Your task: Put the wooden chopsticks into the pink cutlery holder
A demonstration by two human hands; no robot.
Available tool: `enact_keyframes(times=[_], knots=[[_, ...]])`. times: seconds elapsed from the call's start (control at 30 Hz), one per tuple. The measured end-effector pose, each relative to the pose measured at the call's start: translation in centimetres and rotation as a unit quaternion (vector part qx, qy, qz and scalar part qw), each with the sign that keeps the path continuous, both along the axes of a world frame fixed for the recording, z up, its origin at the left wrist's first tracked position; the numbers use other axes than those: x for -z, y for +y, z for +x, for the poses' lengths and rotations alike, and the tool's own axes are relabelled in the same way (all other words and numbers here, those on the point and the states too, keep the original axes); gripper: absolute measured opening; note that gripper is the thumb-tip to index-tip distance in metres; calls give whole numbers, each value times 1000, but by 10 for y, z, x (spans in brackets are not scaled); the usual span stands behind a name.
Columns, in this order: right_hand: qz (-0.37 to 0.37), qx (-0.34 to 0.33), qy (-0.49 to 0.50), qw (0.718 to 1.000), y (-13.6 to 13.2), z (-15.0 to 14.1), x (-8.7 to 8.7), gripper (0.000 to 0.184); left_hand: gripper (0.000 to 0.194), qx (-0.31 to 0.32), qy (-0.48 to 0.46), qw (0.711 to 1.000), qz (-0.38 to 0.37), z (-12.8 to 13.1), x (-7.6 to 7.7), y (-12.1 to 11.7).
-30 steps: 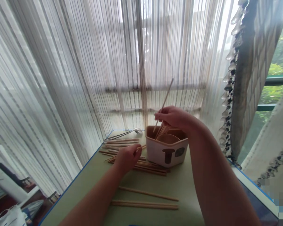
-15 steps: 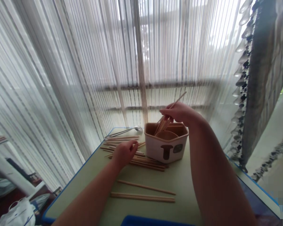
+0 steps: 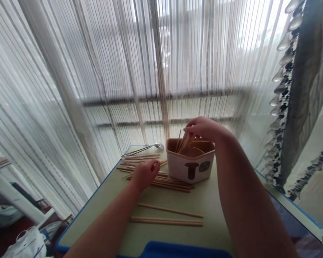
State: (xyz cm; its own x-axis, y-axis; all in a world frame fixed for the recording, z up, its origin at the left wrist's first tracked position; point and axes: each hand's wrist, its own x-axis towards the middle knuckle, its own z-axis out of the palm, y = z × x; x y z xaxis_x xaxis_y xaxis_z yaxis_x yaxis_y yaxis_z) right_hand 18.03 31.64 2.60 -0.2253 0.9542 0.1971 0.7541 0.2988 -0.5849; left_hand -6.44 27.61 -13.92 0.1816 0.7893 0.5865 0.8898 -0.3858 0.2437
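Where the right hand (image 3: 204,128) grips: fingers and thumb close on the upper part of the bundled chopsticks (image 3: 186,141), probably to keep the bunch from splaying.
Container: white outside and brown within, the holder (image 3: 176,166) stands on the green tabletop (image 3: 172,233); its depth seems to be what lets the bundle lean nearly upright. A lone stick (image 3: 178,141) leans to the left of the grip, apart from the fingers.
Round compartment: brown and curved, the inner cup (image 3: 192,152) sits to the front of the mouth; its contents are hidden.
Left hand: curled low over the loose pile (image 3: 172,185), the left hand (image 3: 144,174) has its fingertips drawn together — stick ends show just beyond, but I cannot tell whether they are pinched or lie behind.
Pile: roughly side by side, perhaps for easy picking, with some ends close against the holder.
Near sticks: two lie together (image 3: 166,221) and one slants (image 3: 170,210) — well apart from the pile, possibly set aside.
Metal utensil: the ladle-like piece (image 3: 158,145) lies behind the pile, out of both hands' way.
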Motion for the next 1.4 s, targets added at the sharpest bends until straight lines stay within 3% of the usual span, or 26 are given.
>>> enact_keyframes(times=[0.27, 0.5, 0.87, 1.4], knots=[[188, 24, -130, 973, 10, -16, 11, 23, 35, -4, 6, 1000, -6, 2, -4, -3], [74, 23, -183, 980, 3, -15, 12, 19, 36, 1, 14, 1000, -2, 5, -6, -8], [68, 11, -170, 983, -7, -10, 10, 23, 38, 1, 22, 1000, 6, 8, -8, -18], [68, 16, -209, 975, -1, -13, 15, 24, 37, 0, 29, 1000, 4, 6, -9, -18]])
